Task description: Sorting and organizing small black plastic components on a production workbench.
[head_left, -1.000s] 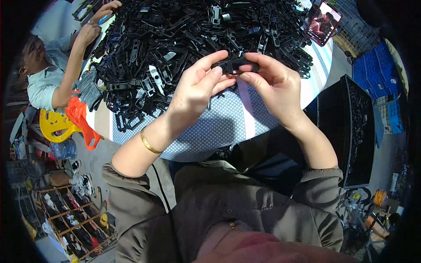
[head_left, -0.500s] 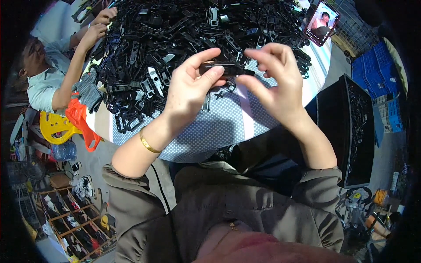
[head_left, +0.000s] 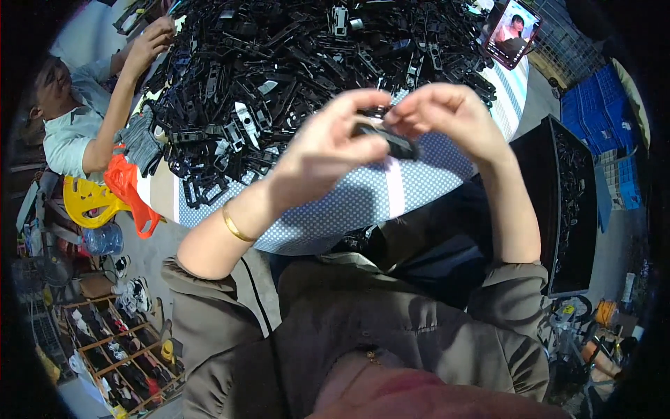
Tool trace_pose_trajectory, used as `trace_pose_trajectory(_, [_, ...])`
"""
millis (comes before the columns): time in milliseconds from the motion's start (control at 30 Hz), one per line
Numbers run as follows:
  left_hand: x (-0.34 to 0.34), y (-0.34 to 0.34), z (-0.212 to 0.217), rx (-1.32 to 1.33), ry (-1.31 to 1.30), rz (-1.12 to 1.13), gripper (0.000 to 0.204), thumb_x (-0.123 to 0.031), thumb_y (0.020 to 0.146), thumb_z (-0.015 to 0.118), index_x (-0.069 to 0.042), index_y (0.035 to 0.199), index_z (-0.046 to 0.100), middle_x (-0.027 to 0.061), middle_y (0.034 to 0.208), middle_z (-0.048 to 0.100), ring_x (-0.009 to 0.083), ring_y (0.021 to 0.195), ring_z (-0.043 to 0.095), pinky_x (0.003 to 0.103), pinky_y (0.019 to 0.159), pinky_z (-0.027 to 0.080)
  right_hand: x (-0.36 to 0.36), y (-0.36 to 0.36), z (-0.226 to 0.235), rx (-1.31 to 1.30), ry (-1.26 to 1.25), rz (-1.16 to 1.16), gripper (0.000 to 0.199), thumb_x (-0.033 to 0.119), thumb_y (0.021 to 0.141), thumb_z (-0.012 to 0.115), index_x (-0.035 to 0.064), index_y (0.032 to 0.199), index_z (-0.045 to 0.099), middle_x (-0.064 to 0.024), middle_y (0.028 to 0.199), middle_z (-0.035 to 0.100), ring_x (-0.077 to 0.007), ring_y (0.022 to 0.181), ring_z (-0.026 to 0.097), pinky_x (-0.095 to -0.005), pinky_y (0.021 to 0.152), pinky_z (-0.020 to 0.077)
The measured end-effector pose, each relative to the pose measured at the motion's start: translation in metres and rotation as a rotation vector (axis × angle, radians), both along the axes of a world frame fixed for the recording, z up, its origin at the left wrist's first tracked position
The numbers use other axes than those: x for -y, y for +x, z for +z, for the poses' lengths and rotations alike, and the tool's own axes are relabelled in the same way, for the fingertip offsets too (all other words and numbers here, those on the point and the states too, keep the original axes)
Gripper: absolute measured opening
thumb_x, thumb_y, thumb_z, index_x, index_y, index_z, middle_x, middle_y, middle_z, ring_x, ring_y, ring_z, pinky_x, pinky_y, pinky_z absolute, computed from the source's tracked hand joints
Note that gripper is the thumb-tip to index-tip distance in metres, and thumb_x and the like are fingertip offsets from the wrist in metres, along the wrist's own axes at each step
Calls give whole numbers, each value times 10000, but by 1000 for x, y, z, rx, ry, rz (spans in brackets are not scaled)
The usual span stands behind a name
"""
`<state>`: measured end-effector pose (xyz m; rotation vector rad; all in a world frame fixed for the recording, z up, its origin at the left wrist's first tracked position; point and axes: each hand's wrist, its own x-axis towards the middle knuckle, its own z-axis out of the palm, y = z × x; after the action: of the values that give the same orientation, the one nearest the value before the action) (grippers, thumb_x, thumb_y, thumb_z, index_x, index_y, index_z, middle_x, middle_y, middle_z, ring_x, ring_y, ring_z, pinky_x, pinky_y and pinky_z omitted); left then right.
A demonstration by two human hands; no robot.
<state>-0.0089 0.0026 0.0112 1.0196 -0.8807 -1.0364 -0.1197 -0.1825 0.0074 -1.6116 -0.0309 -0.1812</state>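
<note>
One elongated black plastic part (head_left: 400, 145) slants from upper left to lower right, pinched in the left hand (head_left: 317, 150) above the patterned desk (head_left: 342, 209). The right hand (head_left: 460, 124) curls beside it, blurred; its hold is unclear. Black parts (head_left: 279, 63) heap beyond; blue crates (head_left: 599, 105) stand right.

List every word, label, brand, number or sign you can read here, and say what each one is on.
No text can be read clearly anywhere in this view.
Phone: small pale marks low on the screen, too small to read.
Black part in the left hand: blurred, no lettering can be made out.
Pile of black parts: no lettering can be made out at this size.
</note>
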Motion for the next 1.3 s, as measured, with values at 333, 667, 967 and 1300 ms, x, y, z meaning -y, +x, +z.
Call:
trace_pose_trajectory(333, [-5,-12,-15,995,-299,-341,358,-179,774,644,-78,1104,549,167,1198,485,307,1058,505,389,898,412,-30,17,-24,302,-1255,-464,317,152,674,705,22,950,620,-102,844,597,-261,785,558,-344,656,478])
trace_pose_trajectory(667, [-4,28,1,-57,189,-56,424,-178,889,533,48,1227,414,158,1116,553,210,1008,577,307,866,500,-36,10,-11,179,-119,-308,267,8,771,647,-10,1028,579,-50,949,619,-111,850,586,-245,745,490])
trace_pose_trajectory(967, [-6,46,9,-112,90,283,316,-99,871,536,67,1138,501,136,784,625,168,633,641,217,548,537,-36,21,-21,-24,-448,-414,350,70,776,653,38,1111,557,-21,856,615,-64,748,566,-209,705,466])
trace_pose_trajectory(1300, [0,42,5,-13,92,500,323,-51,871,522,64,1170,476,182,927,606,197,730,652,243,640,561,-25,26,-27,-116,-283,-301,395,-17,737,631,31,1118,538,-15,758,589,-46,663,553,-204,587,454])
